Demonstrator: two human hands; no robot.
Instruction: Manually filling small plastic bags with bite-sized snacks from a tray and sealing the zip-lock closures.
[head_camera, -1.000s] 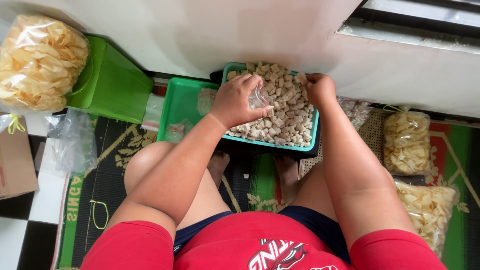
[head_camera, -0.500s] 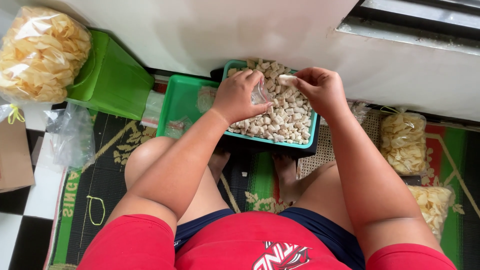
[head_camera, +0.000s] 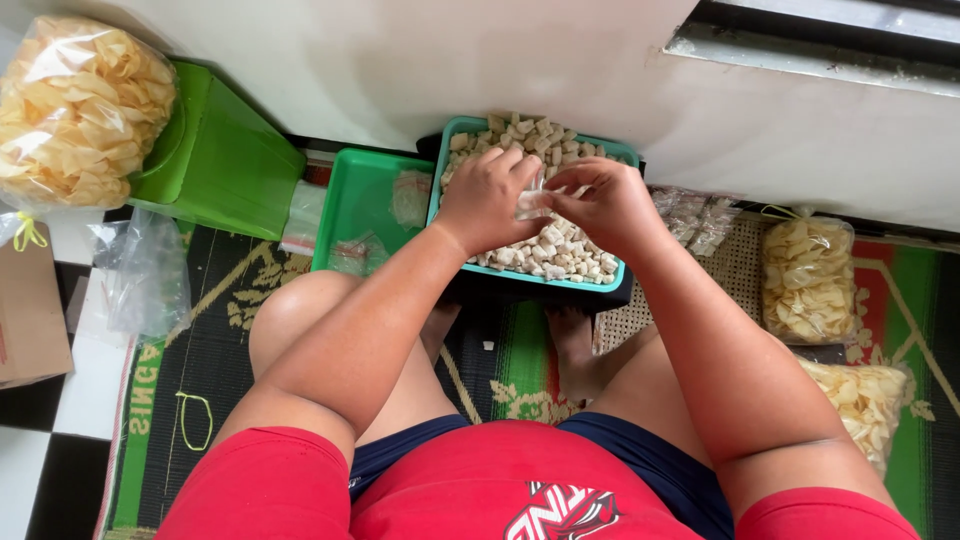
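- The left hand and the right hand meet over the teal tray, which is heaped with pale cracker pieces.
- Between them is a small clear plastic bag; the left grip is clamped on its edge, and the right grip pinches together at the bag's mouth from the other side.
- The bag hangs just above the pieces, near the middle of the tray, with both wrists crossing the tray's near rim.
- The tray's far rim lies close to the white wall, so there is little room beyond it.
- On the left, the teal tray touches a green tray that holds a few small clear packets; further left stands a green scale, with a large bag of yellow chips on it.
- On the right, smaller filled chip bags lie on the woven mat, well apart from the hands.
- The knees flank the tray's near edge, leaving only a narrow strip of mat open between them.
- A cardboard box sits at the far left edge.
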